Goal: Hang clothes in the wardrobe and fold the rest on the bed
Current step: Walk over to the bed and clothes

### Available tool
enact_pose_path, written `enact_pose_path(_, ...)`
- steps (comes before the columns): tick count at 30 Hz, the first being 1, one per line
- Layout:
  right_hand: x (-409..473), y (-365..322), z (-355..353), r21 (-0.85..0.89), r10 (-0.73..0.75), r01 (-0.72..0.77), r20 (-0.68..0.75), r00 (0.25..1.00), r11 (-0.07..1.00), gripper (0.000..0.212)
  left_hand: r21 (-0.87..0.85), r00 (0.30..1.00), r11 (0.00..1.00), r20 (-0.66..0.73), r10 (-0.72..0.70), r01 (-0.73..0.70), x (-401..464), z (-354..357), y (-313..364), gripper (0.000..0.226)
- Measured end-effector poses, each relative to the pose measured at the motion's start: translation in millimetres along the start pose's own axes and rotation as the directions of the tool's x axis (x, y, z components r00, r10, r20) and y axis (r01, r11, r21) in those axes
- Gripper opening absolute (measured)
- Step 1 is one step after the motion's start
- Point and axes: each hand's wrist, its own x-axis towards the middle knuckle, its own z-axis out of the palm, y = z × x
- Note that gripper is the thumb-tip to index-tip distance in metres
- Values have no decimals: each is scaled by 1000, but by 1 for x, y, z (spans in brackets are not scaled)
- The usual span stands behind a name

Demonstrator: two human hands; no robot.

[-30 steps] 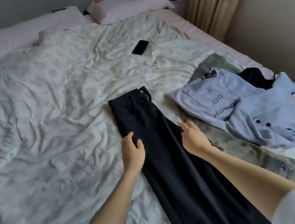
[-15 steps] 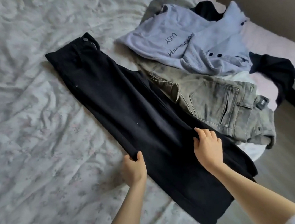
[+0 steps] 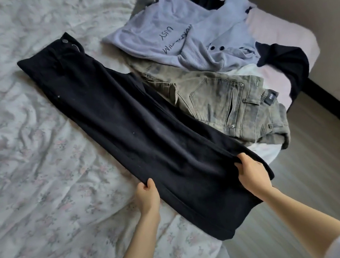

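Both hands have slid further down the black trousers (image 3: 125, 121) toward the hem. Now the left hand (image 3: 147, 198) pinches one side edge and the right hand (image 3: 253, 175) pinches the other, well apart. These trousers lie flat on the bed (image 3: 33, 188), with the hem hanging over the edge, not yet folded. Beside them wait the grey jeans (image 3: 222, 105), a pale shirt (image 3: 166, 33) and dark clothes (image 3: 285, 65); most work seems left.
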Motion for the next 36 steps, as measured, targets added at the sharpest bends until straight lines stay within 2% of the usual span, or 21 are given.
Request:
enact_pose_path(3,-1,10,-14,-26,-72,70,-98,993,997,15,-67,996,996,-70,56,-60,-16,10,3,35)
enact_pose_path(5,1,14,-23,-15,-48,47,-158,986,999,19,-65,990,993,-104,95,-102,-20,13,7,32)
enact_pose_path(8,16,25,-30,-18,9,-13,-195,981,1000,28,-51,997,998,-68,43,-46,-16,24,8,23)
enact_pose_path(11,33,39,-24,-61,37,-41,-68,997,997,31,-84,995,991,19,-98,99,-13,35,7,19)
enact_pose_path(16,36,72,-8,-23,64,-61,220,973,998,29,53,992,991,-29,-125,127,-26,52,3,19)
enact_pose_path(17,33,79,-7,-44,79,-69,271,959,997,32,60,988,987,-15,-151,152,-31,55,3,22)
enact_pose_path(20,25,98,-10,-68,91,-71,356,930,995,44,59,971,972,61,-230,226,-43,61,-1,56)
enact_pose_path(22,21,107,-14,-65,101,-82,375,921,994,48,34,970,973,77,-231,229,-50,63,-6,52)
enact_pose_path(25,14,119,-23,-58,132,-119,396,909,991,48,36,983,983,-14,-182,182,-65,65,-13,39)
enact_pose_path(28,8,129,-30,-134,197,-156,403,894,979,35,35,987,988,-75,-145,148,-77,69,-16,39)
enact_pose_path(31,7,137,-28,-276,289,-206,308,906,939,26,41,981,980,-9,-196,196,-80,74,-25,31)
enact_pose_path(34,5,140,-20,-324,362,-276,246,899,905,7,62,955,955,47,-293,290,-79,80,-35,27)
enact_pose_path(36,4,139,-16,-296,421,-342,269,866,892,26,55,940,941,55,-337,334,-80,86,-38,31)
